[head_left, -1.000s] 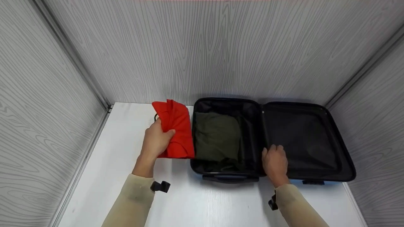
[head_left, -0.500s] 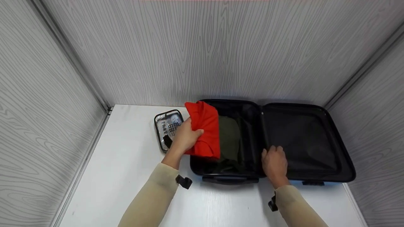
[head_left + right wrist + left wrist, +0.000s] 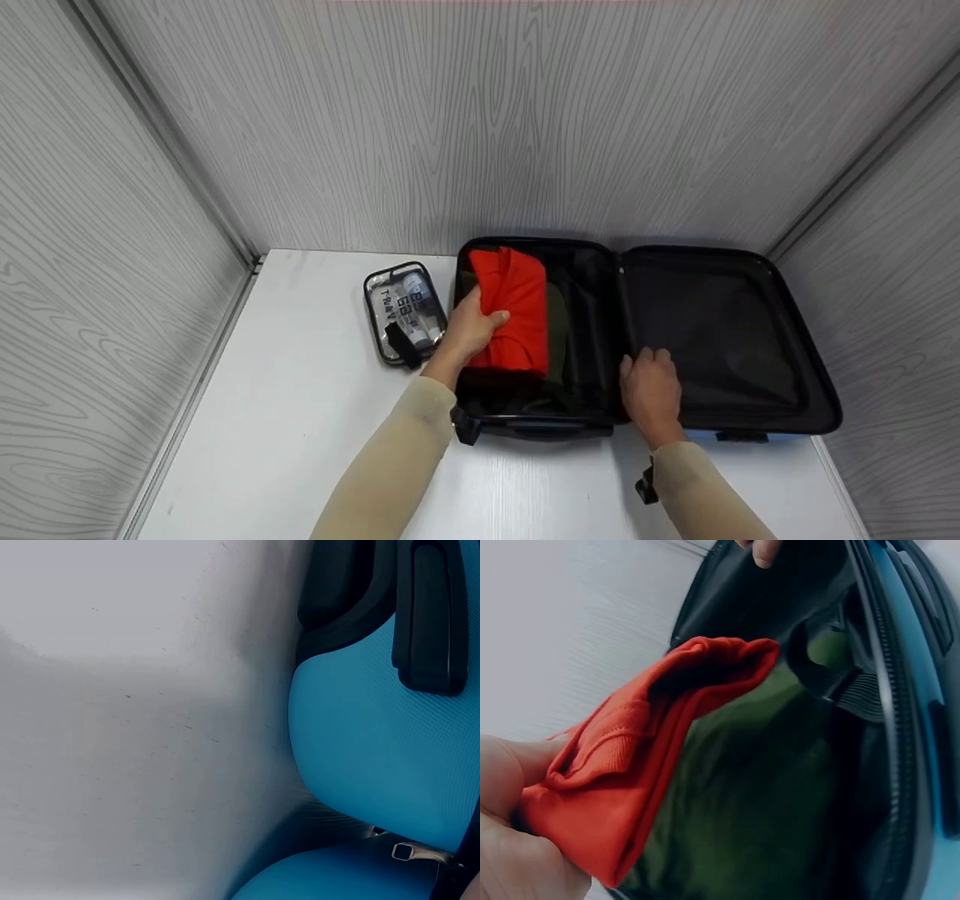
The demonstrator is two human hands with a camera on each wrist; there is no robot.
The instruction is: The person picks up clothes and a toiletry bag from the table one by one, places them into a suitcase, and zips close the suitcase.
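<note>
My left hand (image 3: 471, 326) pinches a folded red garment (image 3: 517, 311) by its left side, thumb on top. The garment is above the left half of an open suitcase (image 3: 544, 426). Beneath it lies a folded dark green garment (image 3: 557, 322), partly covered; the left wrist view shows more of that green cloth (image 3: 750, 787). In that view the red garment (image 3: 607, 787) tilts, its folded layers showing. My right hand (image 3: 652, 390) grips the suitcase's near edge where the two halves meet; its fingertips (image 3: 763, 553) show at the top of the left wrist view.
A clear, black-trimmed travel pouch (image 3: 405, 315) with small bottles lies left of the suitcase on the white table (image 3: 300, 420). The black-lined lid (image 3: 727, 337) lies open to the right. Grey wood-grain walls (image 3: 450, 135) enclose the back and sides. The suitcase's outer shell (image 3: 360, 727) is blue.
My left hand has carried the red garment rightward from beside the suitcase to over its left half, uncovering the travel pouch. The right hand has stayed at the suitcase's edge.
</note>
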